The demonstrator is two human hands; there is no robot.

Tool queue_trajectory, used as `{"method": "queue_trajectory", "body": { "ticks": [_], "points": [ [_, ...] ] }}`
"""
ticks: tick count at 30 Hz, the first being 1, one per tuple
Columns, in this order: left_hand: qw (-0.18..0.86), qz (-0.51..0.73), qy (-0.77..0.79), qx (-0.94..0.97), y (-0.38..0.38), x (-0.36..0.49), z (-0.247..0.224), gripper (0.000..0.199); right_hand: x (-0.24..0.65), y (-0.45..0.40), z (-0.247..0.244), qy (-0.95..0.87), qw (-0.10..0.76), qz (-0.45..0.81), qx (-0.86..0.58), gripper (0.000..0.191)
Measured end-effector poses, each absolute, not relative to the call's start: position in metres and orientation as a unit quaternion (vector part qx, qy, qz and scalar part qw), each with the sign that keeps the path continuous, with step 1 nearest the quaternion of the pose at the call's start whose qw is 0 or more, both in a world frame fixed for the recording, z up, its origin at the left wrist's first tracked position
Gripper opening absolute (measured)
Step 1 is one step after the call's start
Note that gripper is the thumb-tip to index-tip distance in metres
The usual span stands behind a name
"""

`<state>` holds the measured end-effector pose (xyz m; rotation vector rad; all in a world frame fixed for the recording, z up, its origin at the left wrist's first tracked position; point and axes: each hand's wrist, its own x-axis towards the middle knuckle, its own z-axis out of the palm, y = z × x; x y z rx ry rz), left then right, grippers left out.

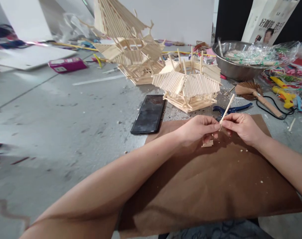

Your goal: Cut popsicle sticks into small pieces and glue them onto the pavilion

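Note:
My left hand (203, 128) and my right hand (238, 126) meet above the brown sheet (215, 186). Between their pinched fingertips is a thin wooden stick (227, 108), its free end slanting up and to the right. Just below my left hand, a few short cut sticks (207, 143) lie side by side on the sheet. Beyond my hands stands a small six-sided stick structure (188, 83) with sloping roof panels and upright posts. Blue-handled pliers (240, 107) lie behind my right hand, partly hidden by it.
A black phone (149, 114) lies left of my hands. Farther back stands a taller stick pagoda (131, 53). A metal bowl (230, 68) with sticks and plastic wrap is at the back right, near a glue gun (284, 94) and a brown brush-like item (259, 96).

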<state>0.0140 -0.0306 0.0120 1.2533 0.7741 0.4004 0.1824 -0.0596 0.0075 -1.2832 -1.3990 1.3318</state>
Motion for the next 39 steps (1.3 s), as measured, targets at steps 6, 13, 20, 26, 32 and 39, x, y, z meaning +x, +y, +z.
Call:
{"method": "queue_trajectory", "body": {
  "ticks": [6,13,20,26,32,39],
  "points": [
    [0.737,0.184,0.359,0.542,-0.029,0.013,0.006,0.017,0.184,-0.06,0.006,-0.55,0.401,0.522,-0.514,0.031],
    [0.712,0.171,0.361,0.578,-0.027,0.01,0.007,0.018,0.185,-0.058,-0.003,-0.518,0.414,0.557,-0.5,0.027],
    [0.699,0.158,0.365,0.594,-0.027,0.011,0.01,0.02,0.181,-0.06,-0.004,-0.49,0.43,0.583,-0.486,0.027],
    [0.651,0.181,0.364,0.641,-0.028,0.011,0.006,0.02,0.181,-0.062,0.0,-0.553,0.418,0.525,-0.493,0.028],
    [0.598,0.225,0.412,0.65,-0.025,0.011,0.008,0.015,0.205,-0.053,0.012,-0.732,0.317,0.186,-0.574,0.033],
    [0.548,0.273,0.401,0.681,-0.018,0.007,0.002,0.017,0.237,-0.036,-0.001,-0.784,0.024,-0.086,-0.614,0.054]
  ]
}}
